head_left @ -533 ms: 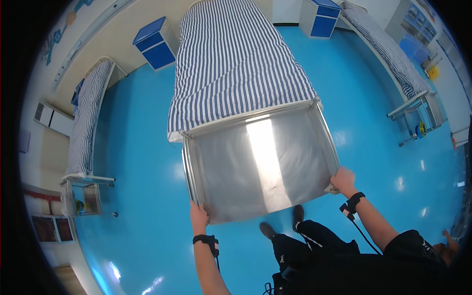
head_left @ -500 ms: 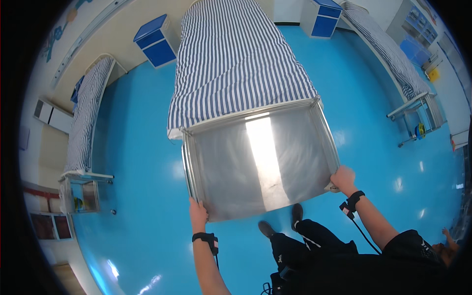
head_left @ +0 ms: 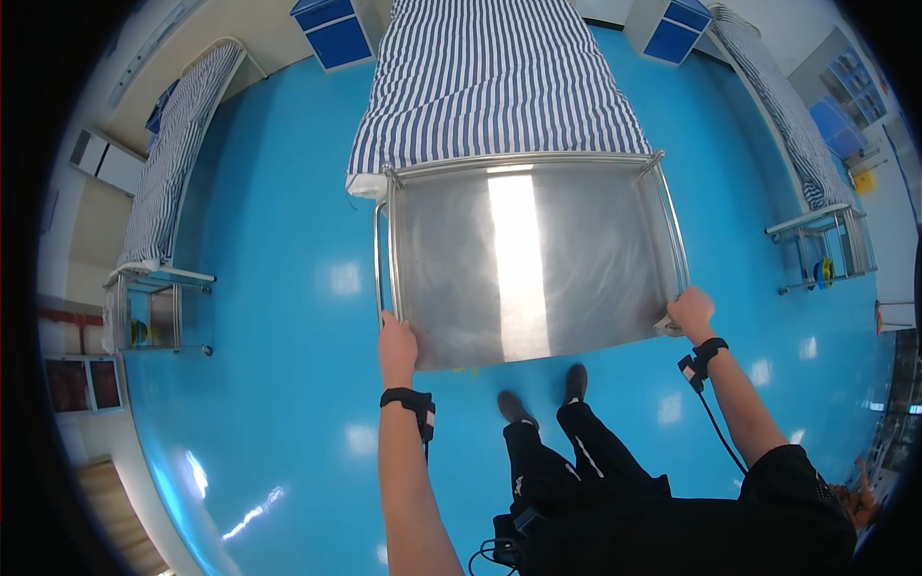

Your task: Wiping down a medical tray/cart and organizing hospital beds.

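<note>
A stainless steel trolley (head_left: 451, 259) with a flat, shiny top and raised tubular side rails stands in front of me, its far end against the foot of a bed (head_left: 499, 86) with a blue-and-white striped cover. My left hand (head_left: 398, 348) is closed around the near end of the trolley's left rail. On the opposite side, my right hand (head_left: 691, 313) grips the near end of the right rail. A small pale cloth-like piece (head_left: 667, 327) shows under the right hand at the corner. The trolley's top holds nothing.
Blue-and-white bedside cabinets (head_left: 339, 38) flank the middle bed. Another striped bed (head_left: 182, 144) stands along the left wall, with a small trolley (head_left: 154, 312) at its foot. A third bed (head_left: 778, 106) and a second small trolley (head_left: 826, 245) are on the right. The floor (head_left: 288, 403) is glossy blue.
Bed, trolley and both hands now appear higher in view, and the side beds have shifted too. Both hands keep their hold on the rails.
</note>
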The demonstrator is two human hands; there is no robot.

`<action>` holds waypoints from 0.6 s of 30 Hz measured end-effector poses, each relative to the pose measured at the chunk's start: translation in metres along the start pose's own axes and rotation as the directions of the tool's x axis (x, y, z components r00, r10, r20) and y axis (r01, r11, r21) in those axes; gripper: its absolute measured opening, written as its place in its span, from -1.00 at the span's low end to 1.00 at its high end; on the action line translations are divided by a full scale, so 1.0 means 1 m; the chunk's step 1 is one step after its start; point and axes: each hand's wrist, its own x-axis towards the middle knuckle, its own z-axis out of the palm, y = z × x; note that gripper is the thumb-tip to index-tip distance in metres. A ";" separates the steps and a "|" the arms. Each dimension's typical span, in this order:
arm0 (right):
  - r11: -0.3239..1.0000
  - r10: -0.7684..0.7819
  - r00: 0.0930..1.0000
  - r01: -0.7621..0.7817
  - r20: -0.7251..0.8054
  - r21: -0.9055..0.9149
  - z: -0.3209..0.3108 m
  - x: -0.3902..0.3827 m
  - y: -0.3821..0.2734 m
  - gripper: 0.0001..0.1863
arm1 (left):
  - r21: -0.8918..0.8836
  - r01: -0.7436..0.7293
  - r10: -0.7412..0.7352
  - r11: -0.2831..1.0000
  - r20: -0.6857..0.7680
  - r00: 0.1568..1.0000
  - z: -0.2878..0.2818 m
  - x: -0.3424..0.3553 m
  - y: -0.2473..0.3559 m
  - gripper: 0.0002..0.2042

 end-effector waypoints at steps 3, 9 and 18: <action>1.000 -0.012 1.000 0.012 -0.028 -0.006 0.000 -0.003 -0.009 -0.80 | 0.071 -0.207 0.216 0.976 -0.154 0.964 0.005 0.006 -0.027 -0.75; 0.999 -0.011 0.997 0.008 -0.074 -0.045 0.009 -0.001 0.005 -0.77 | 0.025 0.012 -0.011 1.000 -0.021 1.000 0.008 0.007 0.001 -0.75; 0.999 -0.054 0.989 0.054 -0.139 -0.001 0.012 0.001 0.003 -0.76 | -0.019 0.036 -0.037 0.999 -0.020 0.999 0.003 0.012 -0.006 -0.72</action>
